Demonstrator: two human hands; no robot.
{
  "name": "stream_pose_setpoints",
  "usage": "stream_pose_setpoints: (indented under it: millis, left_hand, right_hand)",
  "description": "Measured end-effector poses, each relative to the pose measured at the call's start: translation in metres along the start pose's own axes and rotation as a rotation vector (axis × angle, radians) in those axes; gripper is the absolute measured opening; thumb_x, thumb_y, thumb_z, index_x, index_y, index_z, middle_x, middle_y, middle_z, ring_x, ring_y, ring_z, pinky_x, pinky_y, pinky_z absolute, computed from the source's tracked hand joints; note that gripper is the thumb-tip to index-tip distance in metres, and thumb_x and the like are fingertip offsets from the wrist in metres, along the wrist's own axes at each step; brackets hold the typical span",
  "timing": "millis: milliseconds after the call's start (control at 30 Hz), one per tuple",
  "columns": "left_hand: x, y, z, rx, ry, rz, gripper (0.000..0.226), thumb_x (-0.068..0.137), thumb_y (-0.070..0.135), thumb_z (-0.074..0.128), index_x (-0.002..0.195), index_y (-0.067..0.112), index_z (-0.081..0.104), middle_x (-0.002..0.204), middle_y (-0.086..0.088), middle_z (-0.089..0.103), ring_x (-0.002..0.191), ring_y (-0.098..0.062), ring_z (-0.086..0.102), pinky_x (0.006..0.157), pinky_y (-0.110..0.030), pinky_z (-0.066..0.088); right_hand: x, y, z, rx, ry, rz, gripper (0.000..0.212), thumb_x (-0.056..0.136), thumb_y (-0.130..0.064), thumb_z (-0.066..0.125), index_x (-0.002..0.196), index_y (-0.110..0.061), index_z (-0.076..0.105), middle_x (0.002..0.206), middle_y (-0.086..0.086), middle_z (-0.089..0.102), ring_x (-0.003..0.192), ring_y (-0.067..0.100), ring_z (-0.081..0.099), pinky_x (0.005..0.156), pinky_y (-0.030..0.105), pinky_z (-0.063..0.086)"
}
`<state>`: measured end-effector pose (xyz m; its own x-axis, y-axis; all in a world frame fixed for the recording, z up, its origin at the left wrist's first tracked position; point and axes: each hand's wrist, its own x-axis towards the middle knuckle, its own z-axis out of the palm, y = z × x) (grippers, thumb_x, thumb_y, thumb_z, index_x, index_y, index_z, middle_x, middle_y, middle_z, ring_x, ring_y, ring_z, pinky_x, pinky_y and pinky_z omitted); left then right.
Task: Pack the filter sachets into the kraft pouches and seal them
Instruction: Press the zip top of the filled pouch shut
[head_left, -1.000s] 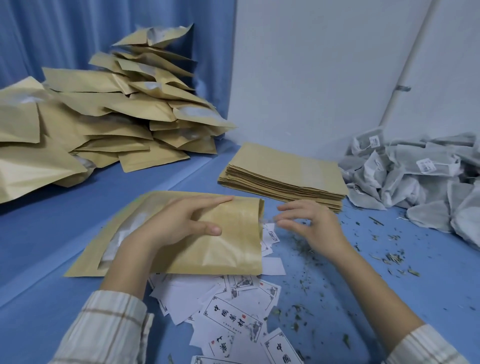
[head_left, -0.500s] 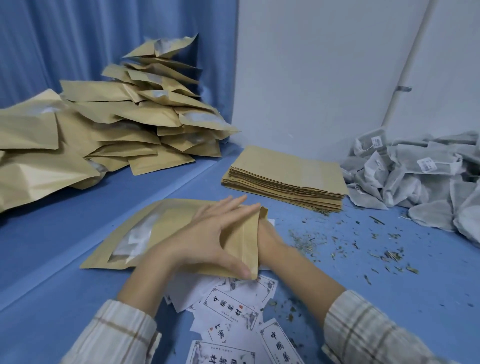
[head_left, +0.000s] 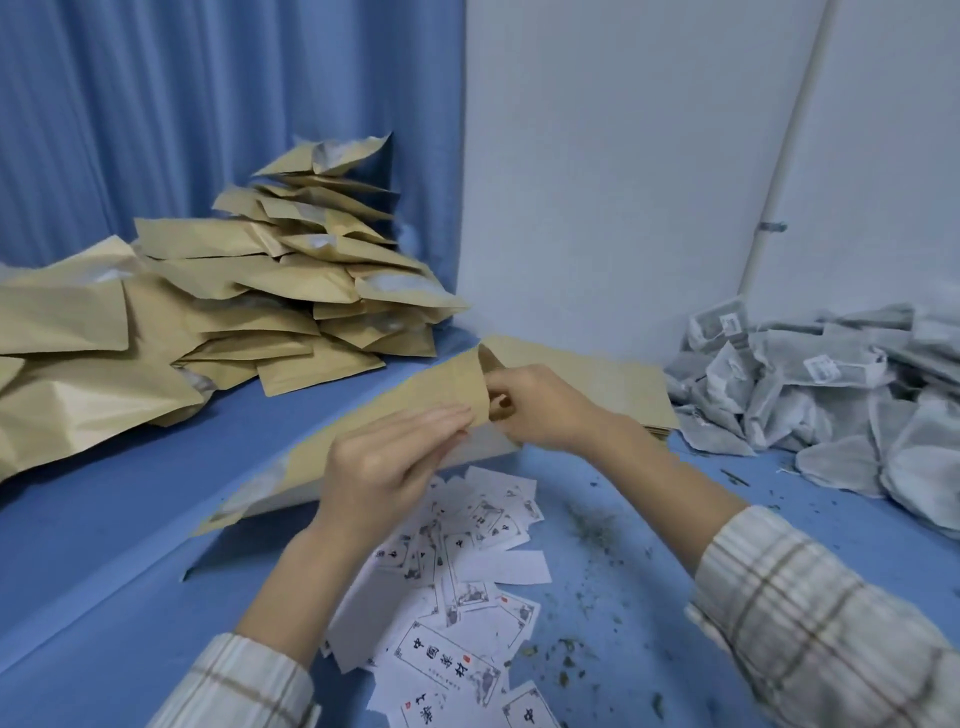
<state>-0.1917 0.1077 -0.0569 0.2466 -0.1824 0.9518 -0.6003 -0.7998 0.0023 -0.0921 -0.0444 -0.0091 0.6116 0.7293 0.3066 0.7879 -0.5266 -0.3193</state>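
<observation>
Holding one flat brown kraft paper pouch (head_left: 374, 431) raised at a slant above the blue surface (head_left: 104, 545), open mouth end uppermost, lower corner near the surface edge. Left hand (head_left: 384, 462) pinching the pouch near its mouth edge, fingertips (head_left: 457, 418) pressing on the paper in a closed grip on the pouch. Right hand (head_left: 540, 410) curling around the mouth edge, likewise gripping the pouch. Lying below the hands: loose white printed paper labels (head_left: 467, 587) scattering over the surface. Resting behind the right hand: a flat stack of empty kraft pouches (head_left: 613, 384). Piling at the far left: filled brown kraft pouches (head_left: 234, 312). Heaping at the right: grey mesh filter sachets (head_left: 831, 395). Dotting the surface near the labels: dried green herb crumbs (head_left: 592, 530).
</observation>
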Motion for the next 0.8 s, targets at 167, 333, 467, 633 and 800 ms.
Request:
stream_pose_setpoints:
  millis: [167,333,467,633,800]
  left_hand:
    - [0.051,0.014,-0.007,-0.173,0.277,-0.102,0.027,0.091,0.024,0.060,0.108,0.003,0.063,0.100,0.021,0.066,0.085,0.011,0.061,0.077,-0.004,0.043]
    - [0.095,0.032,0.003,-0.361,0.406,-0.234,0.021,0.081,0.024,0.069,0.101,0.025,0.073,0.085,0.046,0.058,0.076,0.015,0.057,0.075,-0.005,0.043]
    - [0.114,0.032,0.014,-0.509,0.523,-0.428,0.031,0.083,0.007,0.067,0.108,0.025,0.061,0.078,0.036,0.065,0.077,0.015,0.059,0.075,-0.007,0.045]
    - [0.128,0.028,0.030,-0.710,0.567,-0.665,0.015,0.088,0.008,0.064,0.089,0.023,0.067,0.075,0.025,0.069,0.077,0.010,0.063,0.072,-0.008,0.046]
    - [0.131,0.019,0.043,-0.881,0.575,-0.842,0.009,0.089,0.012,0.063,0.088,0.020,0.067,0.074,0.019,0.071,0.075,0.006,0.064,0.070,-0.011,0.048]
  right_hand:
    - [0.007,-0.011,-0.057,-0.169,-0.046,0.013,0.040,0.077,0.006,0.052,0.050,-0.024,0.047,0.055,-0.011,0.047,0.062,0.015,0.045,0.056,0.018,0.037]
    - [0.009,-0.029,-0.107,-0.265,0.071,-0.068,0.024,0.088,-0.015,0.046,0.067,-0.026,0.050,0.072,-0.007,0.051,0.068,0.018,0.044,0.065,0.029,0.038]
    - [0.001,-0.038,-0.150,-0.295,-0.147,0.046,0.026,0.091,-0.018,0.045,0.076,-0.027,0.063,0.088,-0.010,0.060,0.083,0.013,0.052,0.072,0.026,0.040]
    - [-0.033,-0.025,-0.203,-0.144,0.153,0.019,0.043,0.083,-0.063,0.048,0.085,-0.030,0.074,0.085,-0.015,0.070,0.085,-0.001,0.062,0.078,0.019,0.048]
    - [-0.069,0.009,-0.208,-0.095,0.244,-0.012,0.057,0.069,-0.077,0.051,0.072,-0.024,0.069,0.110,-0.017,0.060,0.101,0.013,0.055,0.085,0.020,0.040]
